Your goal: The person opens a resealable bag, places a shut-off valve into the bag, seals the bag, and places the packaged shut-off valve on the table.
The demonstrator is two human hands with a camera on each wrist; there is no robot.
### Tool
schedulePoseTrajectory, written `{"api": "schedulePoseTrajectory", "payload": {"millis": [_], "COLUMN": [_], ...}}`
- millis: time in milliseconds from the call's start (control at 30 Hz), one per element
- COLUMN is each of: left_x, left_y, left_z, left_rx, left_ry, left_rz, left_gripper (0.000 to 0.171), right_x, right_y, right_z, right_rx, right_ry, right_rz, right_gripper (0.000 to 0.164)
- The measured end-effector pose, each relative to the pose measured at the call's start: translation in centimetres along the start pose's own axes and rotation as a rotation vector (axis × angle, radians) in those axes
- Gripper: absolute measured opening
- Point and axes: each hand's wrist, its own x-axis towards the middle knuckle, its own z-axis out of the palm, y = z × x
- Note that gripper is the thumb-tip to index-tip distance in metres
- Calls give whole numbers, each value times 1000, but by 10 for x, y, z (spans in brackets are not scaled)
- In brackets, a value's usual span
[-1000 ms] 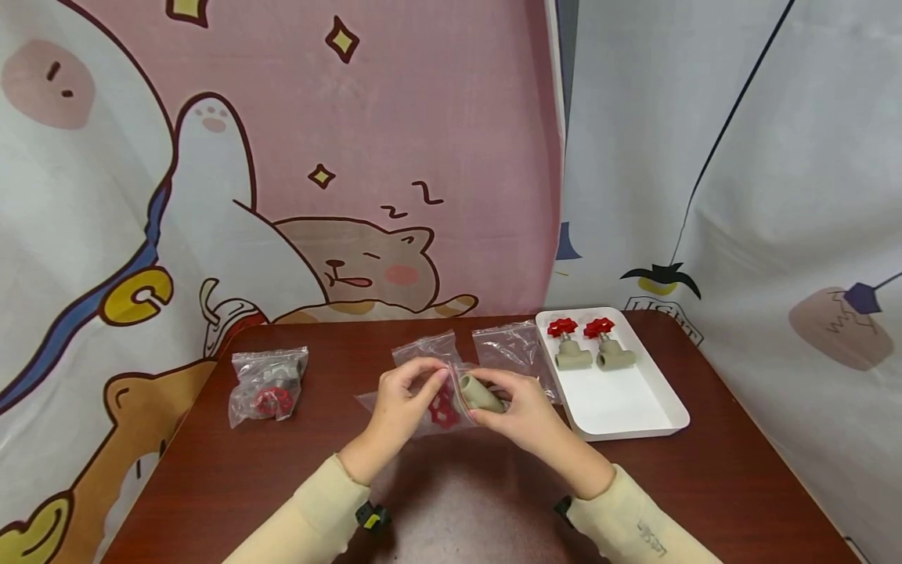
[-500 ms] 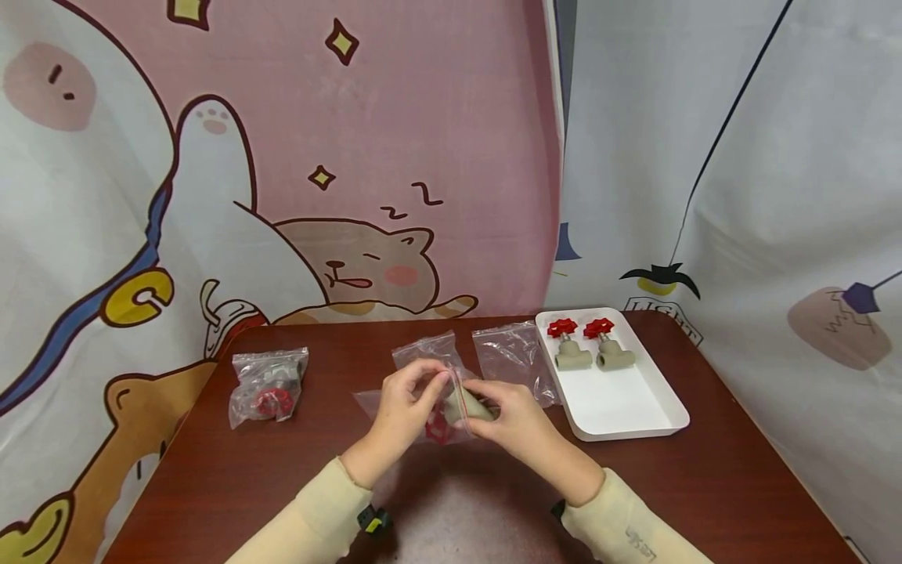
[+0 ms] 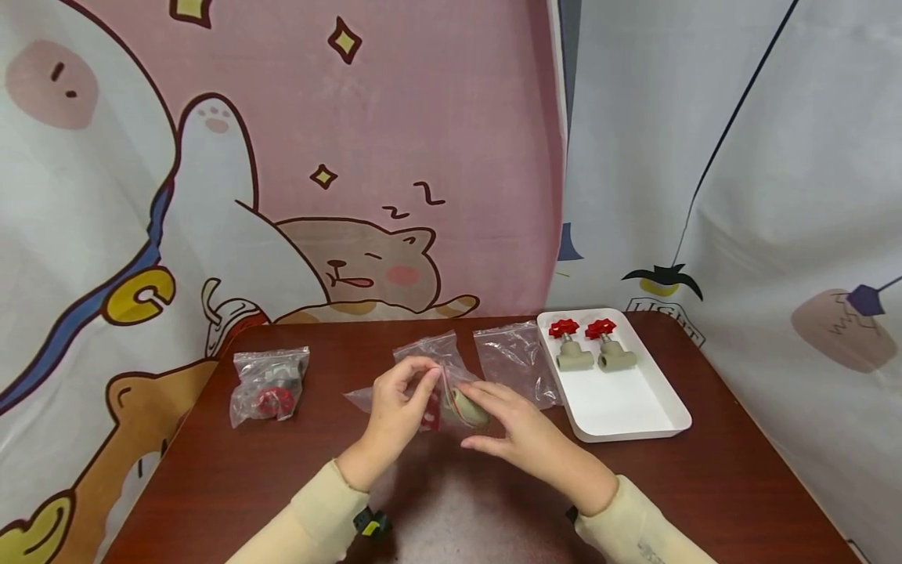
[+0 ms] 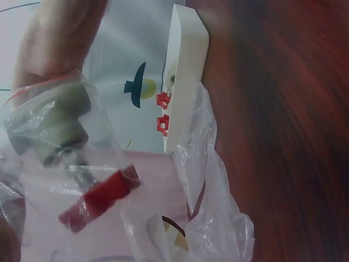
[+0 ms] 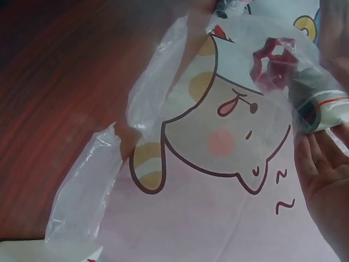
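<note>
My left hand [image 3: 395, 415] pinches the rim of a clear zip bag [image 4: 109, 136]. Inside the bag is a stop valve with a beige tee-shaped body [image 3: 470, 409]; its red handwheel [image 4: 103, 199] lies deeper in. The body's end sits at the bag's mouth. My right hand [image 3: 524, 435] has its fingers extended, their tips touching at the upper side of the valve end, while the thumb stands apart below. In the right wrist view, the handwheel [image 5: 270, 63] shows through the plastic. Fingers partly hide the bag in the head view.
A white tray [image 3: 627, 403] at the right holds two similar valves [image 3: 574, 356] with red wheels. Flat clear bags [image 3: 517, 360] lie beside it. Another bagged valve [image 3: 271, 388] lies on the left of the brown table [image 3: 282, 470]. A printed cloth hangs behind.
The valve has slid left, deeper into the bag, from my right hand's grip. My right thumb has come away and those fingers have straightened. The left hand keeps its pinch, shifting slightly left.
</note>
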Motion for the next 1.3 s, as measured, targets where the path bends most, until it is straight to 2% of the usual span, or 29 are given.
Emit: {"api": "schedulePoseTrajectory", "payload": {"millis": [133,300,433,533,633,900,1067,1200,1300], "left_x": [0,3,8,11,12,12,12,10,10], "left_y": [1,4,22,35,38,36,34,33,32], "left_z": [-1,-3,-7,-10,-11,-12,-12,-13,-15], "left_rx": [2,14,67,83,74,65,12,-47,-55], "left_ry": [-3,-2,24,38,46,72,84,96,98], "left_rz": [-1,-2,33,59,60,60,9,-41,-57], "left_gripper": [5,5,6,5,5,5,4,4,4], "right_x": [1,0,-1,-1,0,0,2,3,4], "right_y": [3,4,5,7,10,14,13,12,12], "right_z": [3,3,2,2,2,-1,-7,-8,-8], "right_rx": [-59,13,71,75,99,169,201,219,227], "right_ry": [47,92,119,156,200,285,323,319,317], "right_rz": [-57,-56,-38,-83,-135,-182,-152,-136,-135], "right_gripper": [61,52,34,20,14,21,23,22,21]}}
